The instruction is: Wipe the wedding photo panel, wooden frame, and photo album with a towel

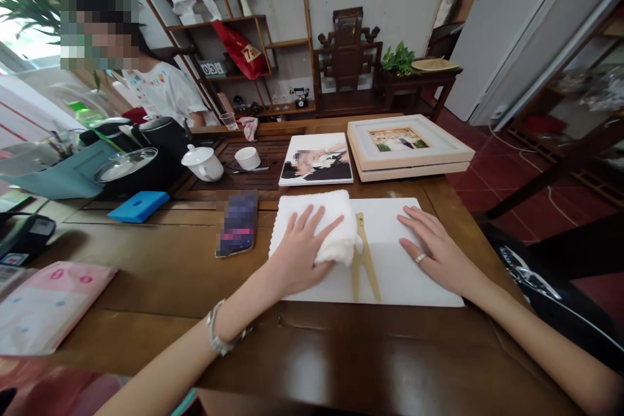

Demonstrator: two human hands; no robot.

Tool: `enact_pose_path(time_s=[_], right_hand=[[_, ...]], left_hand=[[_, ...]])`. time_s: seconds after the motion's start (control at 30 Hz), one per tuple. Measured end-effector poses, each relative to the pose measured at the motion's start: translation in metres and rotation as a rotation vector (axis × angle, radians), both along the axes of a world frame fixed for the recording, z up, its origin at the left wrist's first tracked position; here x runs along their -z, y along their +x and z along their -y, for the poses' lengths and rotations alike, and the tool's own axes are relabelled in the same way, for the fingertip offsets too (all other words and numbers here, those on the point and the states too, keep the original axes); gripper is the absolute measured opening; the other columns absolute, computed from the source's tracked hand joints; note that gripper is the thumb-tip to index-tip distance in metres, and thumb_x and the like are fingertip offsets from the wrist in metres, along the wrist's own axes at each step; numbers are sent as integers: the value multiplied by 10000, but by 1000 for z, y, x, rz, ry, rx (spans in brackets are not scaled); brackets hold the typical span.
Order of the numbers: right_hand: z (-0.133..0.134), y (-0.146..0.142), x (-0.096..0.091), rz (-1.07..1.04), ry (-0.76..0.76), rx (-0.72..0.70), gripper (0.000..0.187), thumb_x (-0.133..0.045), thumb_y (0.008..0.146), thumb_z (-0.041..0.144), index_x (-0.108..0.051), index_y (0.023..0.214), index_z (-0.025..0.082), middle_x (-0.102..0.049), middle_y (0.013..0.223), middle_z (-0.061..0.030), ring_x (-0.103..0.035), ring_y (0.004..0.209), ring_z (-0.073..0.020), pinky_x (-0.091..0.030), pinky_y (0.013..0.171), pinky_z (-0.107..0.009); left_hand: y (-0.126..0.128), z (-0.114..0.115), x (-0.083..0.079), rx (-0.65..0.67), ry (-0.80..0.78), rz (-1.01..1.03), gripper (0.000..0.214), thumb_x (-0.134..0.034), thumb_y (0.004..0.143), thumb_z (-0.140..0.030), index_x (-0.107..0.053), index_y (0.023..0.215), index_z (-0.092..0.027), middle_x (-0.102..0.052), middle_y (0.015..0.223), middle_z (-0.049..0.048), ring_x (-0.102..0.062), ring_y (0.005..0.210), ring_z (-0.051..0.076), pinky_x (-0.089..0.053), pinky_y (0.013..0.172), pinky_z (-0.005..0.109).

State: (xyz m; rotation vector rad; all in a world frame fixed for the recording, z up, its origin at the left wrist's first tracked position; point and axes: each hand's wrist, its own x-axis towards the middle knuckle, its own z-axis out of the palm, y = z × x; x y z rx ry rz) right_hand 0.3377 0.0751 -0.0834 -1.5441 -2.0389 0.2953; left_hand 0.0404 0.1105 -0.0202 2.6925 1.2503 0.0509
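Note:
A white mat (394, 273) lies flat on the wooden table (160, 266) in front of me. My left hand (299, 244) rests on a folded white towel (336, 224) at the mat's left part, fingers stretched over it. My right hand (431, 247), with a ring, lies flat and open on the mat's right side. Between the hands lie bamboo tongs (364, 253), their closed end partly under the towel's edge.
A phone (237, 222) lies left of the mat. Beyond it are a photo print (316, 159), a framed picture (409, 146), a white teapot (203, 162) and a cup (247, 157) on a tea tray. Another person sits at the far left. A pink packet (46, 302) lies near left.

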Motion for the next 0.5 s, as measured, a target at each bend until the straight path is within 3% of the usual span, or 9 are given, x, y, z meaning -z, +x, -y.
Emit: enact_pose_path(time_s=[0.17,0.27,0.37,0.5], right_hand=[[0,0,2,23,-4,5,433,-445,958,419,-483,1352,244,-429,1484,-126,-327,1432,-301,-341,1153,-558],[0,1,4,36,2,0,432,-441,962,416,-471,1354,238,-423,1483,-132,-323,1433,-302,-340,1151,-566],[0,2,4,46,10,-9,433,-444,962,414,-463,1358,243,-422,1483,-132,-329,1429,-304,-344,1148,-571],[-1,2,4,43,27,-7,425,-448,961,409,-472,1352,245,-431,1478,-131,-346,1420,-301,-341,1148,-576]], left_hand=[[-10,71,1,64,-61,-38,1015,-673,718,-287,-104,1559,-309,-58,1636,117,-10,1474,430,-114,1133,694],[-9,93,4,93,-72,-46,1112,-706,677,-290,-31,1562,-301,1,1633,143,28,1463,458,-90,1113,727],[-2,83,3,65,-61,-68,1087,-721,692,-309,-68,1561,-303,-9,1630,157,33,1459,467,-104,1107,729],[16,38,-1,7,-35,-94,879,-671,807,-381,-210,1547,-269,-125,1614,187,-35,1458,472,-155,1111,703]])
